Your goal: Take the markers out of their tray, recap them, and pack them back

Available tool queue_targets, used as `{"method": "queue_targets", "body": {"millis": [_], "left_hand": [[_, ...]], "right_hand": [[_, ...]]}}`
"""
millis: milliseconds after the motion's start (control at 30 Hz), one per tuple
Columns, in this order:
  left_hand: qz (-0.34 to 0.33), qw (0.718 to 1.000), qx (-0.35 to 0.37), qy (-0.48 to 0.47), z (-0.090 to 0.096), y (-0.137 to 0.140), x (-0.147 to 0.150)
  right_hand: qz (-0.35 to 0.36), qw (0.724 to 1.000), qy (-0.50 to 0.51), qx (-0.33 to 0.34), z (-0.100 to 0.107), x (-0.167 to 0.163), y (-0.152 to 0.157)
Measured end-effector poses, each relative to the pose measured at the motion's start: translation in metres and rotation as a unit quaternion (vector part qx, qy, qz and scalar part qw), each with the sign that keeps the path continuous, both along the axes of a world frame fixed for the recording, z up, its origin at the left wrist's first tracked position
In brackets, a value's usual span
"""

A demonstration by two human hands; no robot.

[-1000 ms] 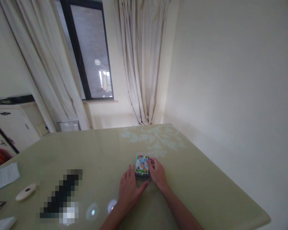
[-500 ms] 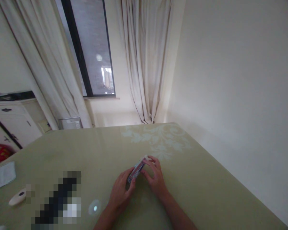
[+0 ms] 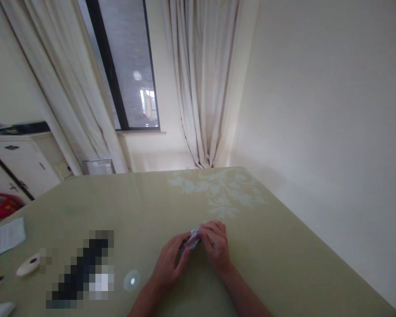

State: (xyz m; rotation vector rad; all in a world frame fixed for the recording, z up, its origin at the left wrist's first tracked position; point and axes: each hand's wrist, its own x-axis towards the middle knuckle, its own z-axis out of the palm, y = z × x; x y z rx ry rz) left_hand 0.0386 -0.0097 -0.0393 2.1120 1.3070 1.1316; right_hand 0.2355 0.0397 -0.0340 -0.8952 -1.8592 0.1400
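Note:
Between my two hands is a small, narrow, box-like pack with a clear, shiny wrapping and reddish and dark parts showing. My left hand grips its near end, thumb on one side and fingers on the other. Around the far end, the fingers of my right hand are bent and closed, covering much of it. Both hands are just over the green tabletop. What the pack contains I cannot make out.
To the left lie a blurred-out dark long object, a white oval object and a pale folded sheet. A white cabinet stands beyond the table's left edge. A wall runs along the right.
My right hand's fingers have closed further over the pack's far end, so less of it shows. My left hand keeps its grip. The view has shifted slightly.

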Motion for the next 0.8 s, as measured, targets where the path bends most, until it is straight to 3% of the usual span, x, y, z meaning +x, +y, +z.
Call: {"method": "queue_targets", "body": {"millis": [100, 300, 467, 800], "left_hand": [[-0.007, 1.000, -0.015, -0.002, 0.001, -0.003, 0.007], [0.070, 0.991, -0.066, -0.092, 0.004, 0.002, 0.010], [0.089, 0.986, -0.066, -0.128, 0.003, 0.005, 0.006], [0.104, 0.982, -0.067, -0.141, 0.002, 0.001, 0.006]], "right_hand": [[-0.020, 0.998, 0.002, -0.051, 0.002, 0.000, -0.002], [-0.058, 0.986, 0.124, -0.100, 0.006, 0.010, 0.006], [0.012, 0.971, 0.152, -0.186, 0.002, 0.018, 0.015], [-0.005, 0.969, 0.174, -0.176, 0.001, 0.017, 0.015]]}}
